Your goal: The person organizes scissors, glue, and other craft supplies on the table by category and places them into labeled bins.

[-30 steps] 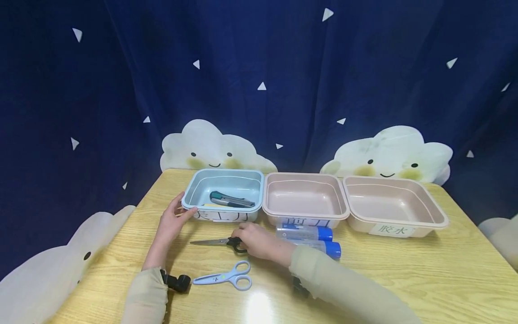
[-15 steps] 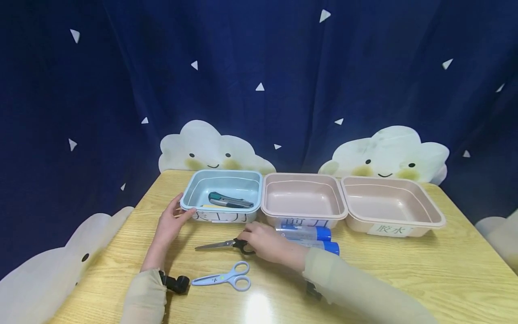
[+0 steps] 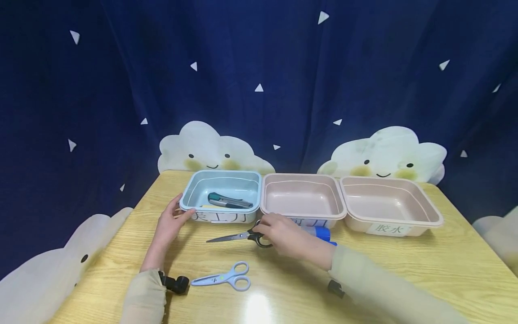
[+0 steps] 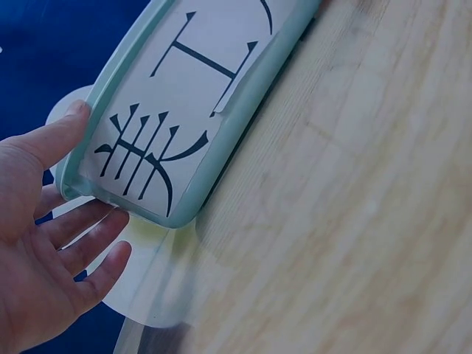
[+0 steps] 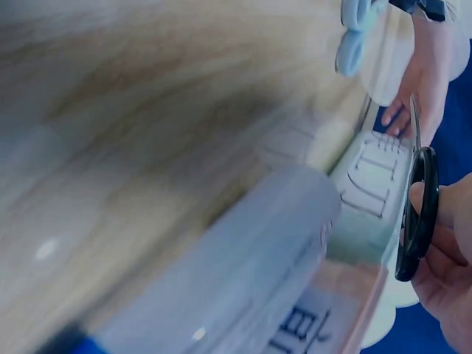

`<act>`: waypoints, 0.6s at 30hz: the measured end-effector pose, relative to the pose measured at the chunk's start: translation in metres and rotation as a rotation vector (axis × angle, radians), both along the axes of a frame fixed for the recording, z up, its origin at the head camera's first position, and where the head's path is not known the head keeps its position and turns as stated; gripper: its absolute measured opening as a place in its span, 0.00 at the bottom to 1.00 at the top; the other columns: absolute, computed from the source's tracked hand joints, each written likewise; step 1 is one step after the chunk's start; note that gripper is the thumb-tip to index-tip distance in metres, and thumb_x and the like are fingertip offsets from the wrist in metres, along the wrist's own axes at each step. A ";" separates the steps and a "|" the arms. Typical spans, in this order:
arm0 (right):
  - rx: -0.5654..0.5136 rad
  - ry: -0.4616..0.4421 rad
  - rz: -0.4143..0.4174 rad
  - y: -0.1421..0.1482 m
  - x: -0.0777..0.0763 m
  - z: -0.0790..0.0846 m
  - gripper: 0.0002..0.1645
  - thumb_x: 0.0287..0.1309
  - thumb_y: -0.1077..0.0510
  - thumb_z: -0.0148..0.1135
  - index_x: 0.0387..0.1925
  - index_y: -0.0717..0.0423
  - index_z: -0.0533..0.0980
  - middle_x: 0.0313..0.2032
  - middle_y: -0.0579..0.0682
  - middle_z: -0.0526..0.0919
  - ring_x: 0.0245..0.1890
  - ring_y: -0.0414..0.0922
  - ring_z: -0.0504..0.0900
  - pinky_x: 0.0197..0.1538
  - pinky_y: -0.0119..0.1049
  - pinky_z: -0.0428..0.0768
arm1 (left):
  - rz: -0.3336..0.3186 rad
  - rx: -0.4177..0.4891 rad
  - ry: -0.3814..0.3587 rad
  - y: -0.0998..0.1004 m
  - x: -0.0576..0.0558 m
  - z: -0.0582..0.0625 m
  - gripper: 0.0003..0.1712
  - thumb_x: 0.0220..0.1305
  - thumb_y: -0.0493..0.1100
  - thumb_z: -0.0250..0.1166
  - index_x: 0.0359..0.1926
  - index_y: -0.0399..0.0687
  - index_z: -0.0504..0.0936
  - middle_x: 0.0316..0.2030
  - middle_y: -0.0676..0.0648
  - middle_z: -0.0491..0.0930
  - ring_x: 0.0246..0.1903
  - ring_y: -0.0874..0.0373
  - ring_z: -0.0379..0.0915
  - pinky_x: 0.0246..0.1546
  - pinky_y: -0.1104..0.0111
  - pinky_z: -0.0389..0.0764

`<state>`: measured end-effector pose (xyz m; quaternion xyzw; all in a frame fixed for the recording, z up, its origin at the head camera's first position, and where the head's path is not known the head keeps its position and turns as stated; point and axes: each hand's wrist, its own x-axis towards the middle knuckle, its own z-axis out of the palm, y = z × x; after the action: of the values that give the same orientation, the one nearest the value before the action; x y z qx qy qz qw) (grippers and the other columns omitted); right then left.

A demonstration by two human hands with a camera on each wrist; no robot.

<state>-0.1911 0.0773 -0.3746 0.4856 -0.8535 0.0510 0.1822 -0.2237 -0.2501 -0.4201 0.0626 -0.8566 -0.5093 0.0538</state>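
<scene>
My right hand (image 3: 288,234) pinches the black-handled scissors (image 3: 234,236) by the handle loops, above the table in front of the bins. In the right wrist view, the black handle (image 5: 419,214) lies against the thumb and fingers, blades away from the hand. My left hand (image 3: 171,223) holds the front left corner of the light blue bin (image 3: 194,188), with its thumb on the rim (image 4: 68,133) and its fingers at the side. A green-and-grey utility knife (image 3: 229,201) lies in this bin. Light blue scissors (image 3: 226,276) lie on the table.
Two pink bins, a middle one (image 3: 299,211) and a right one (image 3: 388,216), stand in a row beside the blue bin, with paper labels in front. Blue-capped clear glue tubes (image 3: 322,233) lie before the middle bin, partly behind the right hand.
The right hand has moved right and lifted the black-handled scissors off the table toward the middle bin. It now covers more of the glue tubes. The left hand has stayed at the blue bin.
</scene>
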 end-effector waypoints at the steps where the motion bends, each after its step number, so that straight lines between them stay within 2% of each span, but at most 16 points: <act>1: -0.006 -0.002 0.000 0.004 0.000 0.003 0.18 0.45 0.65 0.65 0.41 0.50 0.78 0.34 0.44 0.78 0.36 0.40 0.75 0.42 0.32 0.75 | -0.001 -0.002 -0.001 0.000 0.000 0.000 0.47 0.56 0.60 0.61 0.70 0.54 0.49 0.62 0.39 0.63 0.56 0.45 0.62 0.52 0.54 0.68; 9: -0.107 0.035 0.004 0.028 -0.006 0.016 0.17 0.43 0.66 0.67 0.39 0.52 0.78 0.33 0.46 0.78 0.36 0.41 0.76 0.42 0.33 0.75 | -0.006 -0.003 0.003 0.000 -0.001 0.000 0.46 0.56 0.59 0.61 0.70 0.54 0.49 0.62 0.39 0.63 0.57 0.44 0.62 0.52 0.54 0.68; 18: -0.120 0.029 -0.101 0.049 -0.011 0.027 0.20 0.43 0.66 0.68 0.42 0.53 0.79 0.34 0.47 0.79 0.37 0.44 0.77 0.43 0.37 0.76 | -0.002 -0.008 0.005 -0.001 -0.001 -0.002 0.47 0.56 0.60 0.61 0.70 0.53 0.49 0.62 0.39 0.63 0.56 0.44 0.62 0.51 0.54 0.68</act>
<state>-0.2022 0.1265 -0.3473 0.4308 -0.8695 0.0857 0.2258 -0.2244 -0.2507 -0.4222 0.0601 -0.8584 -0.5063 0.0556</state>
